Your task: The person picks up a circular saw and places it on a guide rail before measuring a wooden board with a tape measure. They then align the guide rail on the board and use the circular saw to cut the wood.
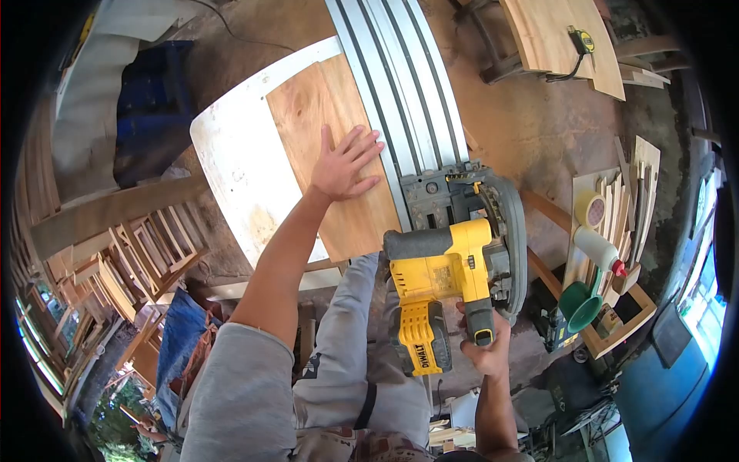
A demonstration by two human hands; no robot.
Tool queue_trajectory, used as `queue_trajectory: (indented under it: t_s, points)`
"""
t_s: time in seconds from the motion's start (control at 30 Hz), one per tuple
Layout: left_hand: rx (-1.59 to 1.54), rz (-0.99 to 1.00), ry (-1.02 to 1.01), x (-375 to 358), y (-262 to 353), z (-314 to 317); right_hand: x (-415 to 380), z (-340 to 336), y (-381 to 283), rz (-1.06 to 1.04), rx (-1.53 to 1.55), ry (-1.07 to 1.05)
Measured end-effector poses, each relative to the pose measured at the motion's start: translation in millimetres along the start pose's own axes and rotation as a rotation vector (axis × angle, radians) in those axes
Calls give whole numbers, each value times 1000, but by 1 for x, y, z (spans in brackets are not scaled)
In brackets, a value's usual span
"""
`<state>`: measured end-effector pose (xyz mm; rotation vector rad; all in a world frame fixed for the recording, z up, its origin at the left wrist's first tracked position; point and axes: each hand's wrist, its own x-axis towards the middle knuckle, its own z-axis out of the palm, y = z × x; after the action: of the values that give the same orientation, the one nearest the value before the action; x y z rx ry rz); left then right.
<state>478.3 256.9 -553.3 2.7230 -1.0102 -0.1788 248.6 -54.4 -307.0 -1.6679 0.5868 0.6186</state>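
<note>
A yellow and black cordless track saw (pixel 439 266) sits at the near end of a long silver guide rail (pixel 400 85). Wrapped around the saw's rear handle is my right hand (pixel 490 345). My left hand (pixel 348 164) lies flat with fingers spread on a wooden board (pixel 308 100), its fingertips close to the rail's left edge. The board rests on a white panel (pixel 239 154), and the rail runs along its right side. The blade is hidden by the saw's housing.
At the upper right, a tape measure (pixel 583 41) lies on a wooden tabletop (pixel 539 31). To the right are a white bottle (pixel 596 248) with a red cap, a tape roll (pixel 590 209), a green funnel-like item (pixel 579 306) and wood strips. Stacked wooden frames (pixel 154 254) stand at left.
</note>
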Motion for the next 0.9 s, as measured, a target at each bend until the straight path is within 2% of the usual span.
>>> queue_trajectory:
  t_s: [0.3, 0.5, 0.9]
  points:
    - [-38, -3, 29, 3, 1, -2, 4, 2, 19, -70, 90, -9]
    - [0, -5, 27, 3, 1, 0, 3, 3, 24, -109, 28, -20]
    - [10, 12, 50, 2, 0, 4, 6, 3, 50, -113, 114, -28]
